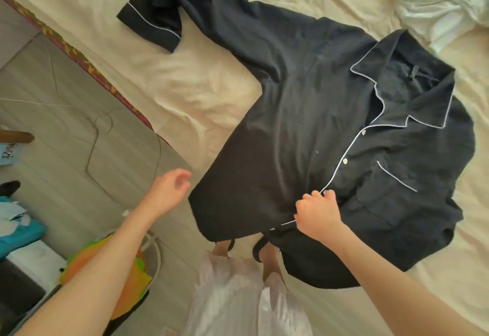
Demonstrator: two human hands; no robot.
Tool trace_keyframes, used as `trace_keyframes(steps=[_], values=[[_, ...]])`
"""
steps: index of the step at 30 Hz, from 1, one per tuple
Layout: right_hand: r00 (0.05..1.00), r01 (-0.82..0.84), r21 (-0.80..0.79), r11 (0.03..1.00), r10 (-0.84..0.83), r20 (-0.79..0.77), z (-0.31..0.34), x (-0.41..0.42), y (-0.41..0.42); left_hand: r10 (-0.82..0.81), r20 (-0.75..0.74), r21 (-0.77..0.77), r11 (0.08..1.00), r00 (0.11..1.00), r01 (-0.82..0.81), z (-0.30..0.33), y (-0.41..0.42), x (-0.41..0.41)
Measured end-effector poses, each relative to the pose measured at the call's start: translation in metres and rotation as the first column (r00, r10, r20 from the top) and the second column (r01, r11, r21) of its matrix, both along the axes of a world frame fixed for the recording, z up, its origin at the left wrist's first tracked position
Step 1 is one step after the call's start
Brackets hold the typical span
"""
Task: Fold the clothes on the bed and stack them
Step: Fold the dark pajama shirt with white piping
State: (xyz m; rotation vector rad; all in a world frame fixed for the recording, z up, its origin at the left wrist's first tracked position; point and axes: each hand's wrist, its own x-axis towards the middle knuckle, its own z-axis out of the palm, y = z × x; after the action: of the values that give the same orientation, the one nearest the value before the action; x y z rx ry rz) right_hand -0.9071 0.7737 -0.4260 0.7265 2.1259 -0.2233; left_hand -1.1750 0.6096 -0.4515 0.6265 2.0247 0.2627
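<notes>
Dark, white-piped pyjama shirt (304, 113), seemingly buttoned

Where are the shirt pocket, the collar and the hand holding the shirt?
Pocket (389, 198): head view, middle of the pocket front.
Collar (423, 108): head view, its right flap.
Right hand (317, 211): head view, back of the hand.

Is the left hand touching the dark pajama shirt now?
Apart. In the head view the left hand hovers open beside the dark pajama shirt, floor showing between them.

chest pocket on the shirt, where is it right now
In the head view the chest pocket sits right of centre on the dark shirt, just right of the right hand pinching the button placket.
</notes>
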Motion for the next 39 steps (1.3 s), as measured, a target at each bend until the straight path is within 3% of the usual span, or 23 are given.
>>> trace_keyframes(steps=[3, 7, 13, 17, 19, 22, 25, 30, 33, 36, 38, 39], values=[[0.955, 0.122, 0.078, 0.989, -0.095, -0.282, -0.001, -0.018, 0.015, 0.041, -0.096, 0.173, 0.985, 0.994, -0.024, 0.008, 0.065, 0.000], [0.776, 0.316, 0.126, 0.940, -0.180, -0.604, -0.007, -0.049, 0.054, 0.120, -0.103, 0.355, 0.932, 0.987, -0.076, 0.013, 0.151, 0.007], [0.810, 0.417, 0.031, 0.908, -0.356, -0.466, -0.034, -0.066, 0.110, 0.031, -0.269, 0.282, 0.958, 0.963, 0.048, -0.007, 0.231, 0.017], [0.847, 0.377, 0.061, 0.924, -0.317, -0.426, -0.042, -0.054, 0.115, 0.266, -0.205, 0.322, 0.927, 0.942, -0.191, -0.016, 0.242, 0.008], [0.851, 0.377, 0.067, 0.924, -0.317, -0.418, -0.042, -0.049, 0.114, 0.286, -0.187, 0.299, 0.928, 0.940, -0.223, -0.017, 0.239, 0.002], [0.797, 0.458, 0.034, 0.888, -0.393, -0.458, -0.038, -0.040, 0.101, 0.285, -0.246, 0.291, 0.933, 0.926, -0.210, -0.012, 0.240, -0.001], [0.717, 0.559, 0.007, 0.829, -0.479, -0.506, -0.029, -0.014, 0.084, 0.197, -0.445, 0.372, 0.928, 0.874, -0.020, 0.001, 0.238, 0.017], [0.557, 0.764, 0.048, 0.643, -0.620, -0.553, -0.012, 0.068, 0.060, -0.134, -0.536, 0.363, 0.855, 0.834, 0.371, 0.018, 0.191, 0.116], [0.455, 0.866, 0.094, 0.491, -0.696, -0.555, -0.005, 0.120, 0.053, -0.404, -0.415, 0.284, 0.794, 0.815, 0.538, 0.017, 0.155, 0.181], [0.354, 0.924, 0.102, 0.369, -0.722, -0.595, 0.001, 0.169, 0.053, -0.590, -0.271, 0.094, 0.770, 0.761, 0.631, 0.010, 0.130, 0.222], [0.229, 0.966, 0.060, 0.251, -0.728, -0.646, 0.005, 0.201, 0.055, -0.615, -0.275, -0.021, 0.773, 0.739, 0.635, 0.011, 0.125, 0.236], [0.088, 0.992, -0.011, 0.127, -0.744, -0.662, 0.006, 0.217, 0.058, -0.600, -0.294, -0.061, 0.789, 0.745, 0.611, 0.013, 0.127, 0.243]])
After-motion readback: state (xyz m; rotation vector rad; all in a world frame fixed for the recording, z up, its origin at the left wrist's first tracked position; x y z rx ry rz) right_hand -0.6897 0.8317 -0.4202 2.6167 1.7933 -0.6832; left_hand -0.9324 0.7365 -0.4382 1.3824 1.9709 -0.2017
